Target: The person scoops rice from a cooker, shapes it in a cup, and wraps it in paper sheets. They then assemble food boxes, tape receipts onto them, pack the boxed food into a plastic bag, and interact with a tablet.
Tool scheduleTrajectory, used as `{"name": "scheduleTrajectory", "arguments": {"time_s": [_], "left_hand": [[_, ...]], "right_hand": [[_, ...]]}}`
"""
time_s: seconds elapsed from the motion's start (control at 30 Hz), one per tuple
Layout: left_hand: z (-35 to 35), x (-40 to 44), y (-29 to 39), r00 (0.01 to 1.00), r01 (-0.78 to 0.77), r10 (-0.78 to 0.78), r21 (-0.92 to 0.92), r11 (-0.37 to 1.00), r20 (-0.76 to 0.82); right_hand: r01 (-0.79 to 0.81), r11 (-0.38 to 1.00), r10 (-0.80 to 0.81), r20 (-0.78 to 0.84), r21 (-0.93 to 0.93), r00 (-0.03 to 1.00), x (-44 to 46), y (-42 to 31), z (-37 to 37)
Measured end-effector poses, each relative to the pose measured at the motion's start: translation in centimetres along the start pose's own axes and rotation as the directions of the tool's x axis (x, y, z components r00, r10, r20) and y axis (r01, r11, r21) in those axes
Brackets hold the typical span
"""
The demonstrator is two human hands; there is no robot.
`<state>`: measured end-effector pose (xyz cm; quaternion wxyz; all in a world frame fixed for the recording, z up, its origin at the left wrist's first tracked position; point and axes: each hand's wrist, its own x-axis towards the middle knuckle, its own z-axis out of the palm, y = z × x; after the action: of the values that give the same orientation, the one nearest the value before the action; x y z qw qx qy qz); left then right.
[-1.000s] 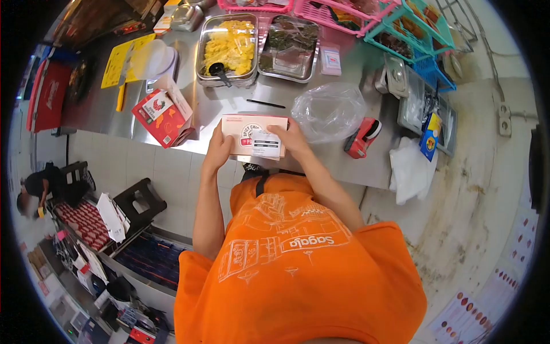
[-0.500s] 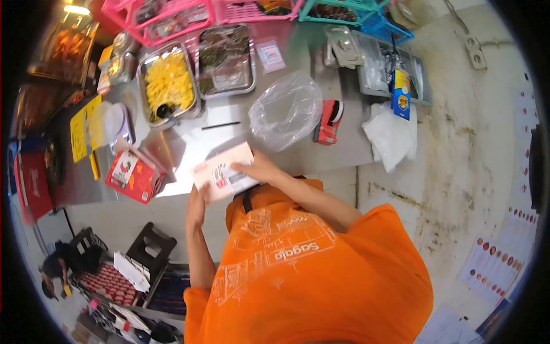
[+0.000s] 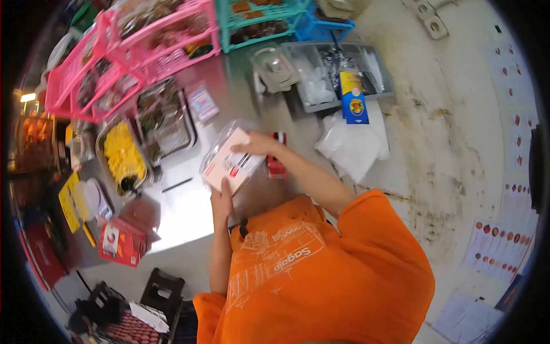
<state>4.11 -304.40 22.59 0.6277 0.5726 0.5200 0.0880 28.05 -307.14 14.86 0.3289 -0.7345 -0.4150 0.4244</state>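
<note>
A flat, pale pink cardboard box (image 3: 226, 160) with dark and red print is held tilted above the steel table (image 3: 189, 212). My left hand (image 3: 222, 200) grips its lower edge, with the thumb on top. My right hand (image 3: 255, 144) closes on the upper right side, its thumb across the printed face. Behind the box, and partly hidden by it, is a clear plastic bag (image 3: 222, 133); whether box and bag touch I cannot tell. Just right of the box, partly behind my right wrist, lies a red and black object (image 3: 277, 167).
Left stand a red carton (image 3: 122, 242), a tray of yellow food (image 3: 123, 150) and a second steel tray (image 3: 186, 135). A dark stick (image 3: 177, 185) lies nearby. Pink baskets (image 3: 172, 54) line the back. Right are a grey divided bin (image 3: 312, 106), a blue-yellow box (image 3: 354, 97) and white plastic sheets (image 3: 352, 146).
My view has turned toward the right, shifting the table's contents left. Both hands have carried the box rightward across the table, so it now overlaps the clear plastic bag.
</note>
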Motion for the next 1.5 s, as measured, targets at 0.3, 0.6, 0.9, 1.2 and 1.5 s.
{"name": "scheduleTrajectory", "arguments": {"time_s": [0.3,0.6,0.9,1.2,1.5], "left_hand": [[-1.6,4.2,-7.0,0.912,0.062,-0.125,-0.171,0.983,-0.390],[-2.0,-0.3,6.5,0.795,-0.231,0.363,0.311,0.922,-0.486],[12.2,2.3,13.4,0.943,-0.262,0.262,-0.032,0.965,0.205],[9.7,2.3,12.5,0.984,-0.176,0.174,-0.080,0.981,-0.033],[8.7,2.0,12.0,0.966,-0.252,0.259,-0.279,0.926,-0.015]], "right_hand": [[-0.302,0.858,-0.245,-0.848,-0.416,0.471,-4.2,3.5,-19.2],[0.355,0.580,0.449,-0.651,0.733,0.612,-11.9,-1.4,-24.3],[-0.082,0.886,0.145,-0.105,0.456,0.984,-11.3,-3.0,-19.4],[-0.160,0.491,0.170,-0.086,-0.856,0.982,-1.0,8.1,-25.9],[-0.213,0.804,0.026,-0.325,-0.555,0.945,-2.9,6.1,-29.1]]}}
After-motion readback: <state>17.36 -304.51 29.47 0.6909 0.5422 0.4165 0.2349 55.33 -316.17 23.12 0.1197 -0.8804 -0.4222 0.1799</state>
